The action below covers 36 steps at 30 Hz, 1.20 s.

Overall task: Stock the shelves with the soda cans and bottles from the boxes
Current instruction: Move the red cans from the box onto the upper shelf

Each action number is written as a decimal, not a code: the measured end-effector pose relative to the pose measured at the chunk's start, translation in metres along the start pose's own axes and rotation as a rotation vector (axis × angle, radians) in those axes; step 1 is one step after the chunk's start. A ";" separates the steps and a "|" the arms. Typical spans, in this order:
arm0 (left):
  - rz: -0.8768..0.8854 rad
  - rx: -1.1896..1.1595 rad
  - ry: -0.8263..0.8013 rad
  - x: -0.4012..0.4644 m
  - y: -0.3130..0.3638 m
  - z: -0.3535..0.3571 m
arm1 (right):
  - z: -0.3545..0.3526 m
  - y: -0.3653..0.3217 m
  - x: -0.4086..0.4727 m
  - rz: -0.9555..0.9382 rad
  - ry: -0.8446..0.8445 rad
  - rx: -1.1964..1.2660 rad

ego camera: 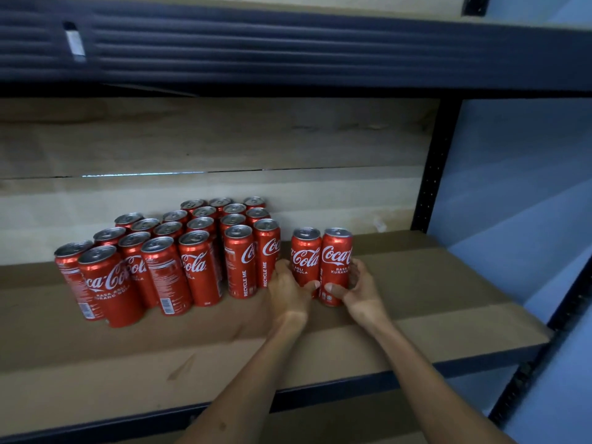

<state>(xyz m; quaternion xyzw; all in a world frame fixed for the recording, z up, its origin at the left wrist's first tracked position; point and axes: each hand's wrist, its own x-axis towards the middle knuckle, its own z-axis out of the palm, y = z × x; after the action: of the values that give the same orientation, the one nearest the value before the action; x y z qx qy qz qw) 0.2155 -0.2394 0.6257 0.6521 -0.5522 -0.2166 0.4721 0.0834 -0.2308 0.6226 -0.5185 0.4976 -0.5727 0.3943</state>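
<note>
We see two red Coca-Cola cans standing upright and touching each other on the brown cardboard-lined shelf (416,283), a little to the 3 o'clock side of the view's middle. The left can (306,251) is gripped low down by the left hand (290,291), whose thumb curls across the can's front near the base while its fingers wrap around the far side. The right can (336,261) is gripped by the right hand (360,291) in a mirrored way, thumb across the lower front, fingers curled behind the side at 3 o'clock. Both hands are thus clamped on their cans, and the two thumbs nearly meet between them. Just beside this pair, toward 9 o'clock, we find the stocked block of cans (166,251), all upright and packed in rows that run back to the wooden back panel (224,139); a narrow gap separates its nearest can from the left can, and the left hand's knuckles lie against or just beside that nearest can; we cannot tell which. At 12 o'clock the dark metal beam of the upper shelf (288,49) crosses the view, with a pale tag (75,43) on it. At 3 o'clock a black perforated upright post (439,165) stands against a blue wall (519,187).
</note>
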 end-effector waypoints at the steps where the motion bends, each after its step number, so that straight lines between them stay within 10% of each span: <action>1: -0.023 0.002 0.010 -0.002 -0.002 0.002 | -0.003 0.003 0.003 -0.006 -0.015 -0.008; 36: -0.374 -0.123 0.262 0.088 0.007 0.093 | 0.016 0.046 0.131 -0.103 0.004 -0.181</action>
<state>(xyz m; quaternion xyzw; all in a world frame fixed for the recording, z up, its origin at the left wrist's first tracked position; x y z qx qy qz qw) 0.1627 -0.3553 0.6097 0.7358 -0.3413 -0.2471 0.5301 0.0768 -0.3695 0.6034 -0.5756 0.5207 -0.5462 0.3149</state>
